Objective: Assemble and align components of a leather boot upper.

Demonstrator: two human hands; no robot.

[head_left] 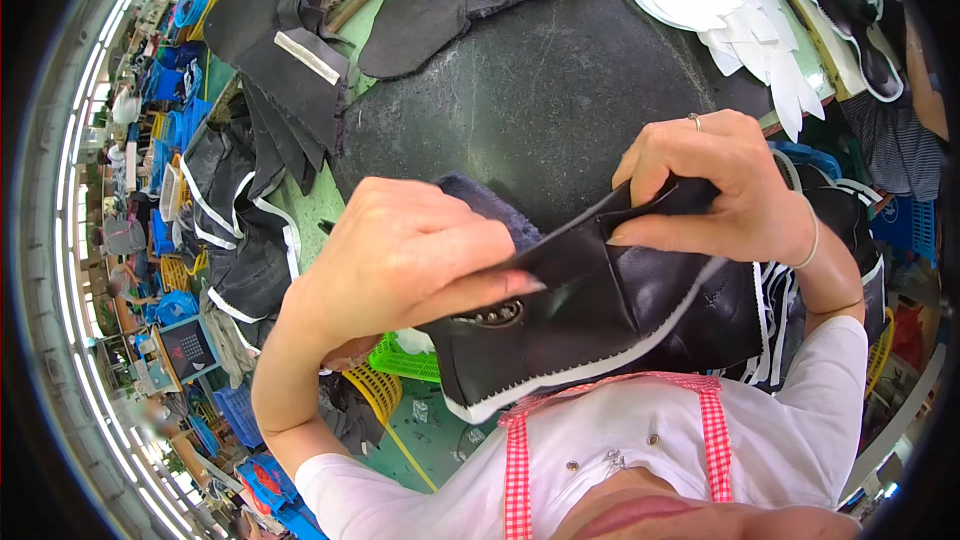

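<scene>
A black leather boot upper (pixel 580 325) with a white zigzag-cut lower edge spans the space between my hands, close to my body. My left hand (pixel 415 255) pinches its top edge, thumb along the near side. At the other end of that edge, my right hand (pixel 715 185) grips the leather between bent fingers and thumb. A small dark ornament (pixel 490 315) with shiny studs sits on the leather below my left thumb. Grey-blue fuzzy lining (pixel 490 205) shows behind the top edge, partly hidden by my left hand.
A dark, scuffed work surface (pixel 520 90) lies beyond my hands. Black fuzzy-edged pieces (pixel 415 25) rest at its far side, and white cut pieces (pixel 740 15) at the far right. White-edged black uppers (pixel 235 225) pile up at left; a green basket (pixel 405 360) stands low left.
</scene>
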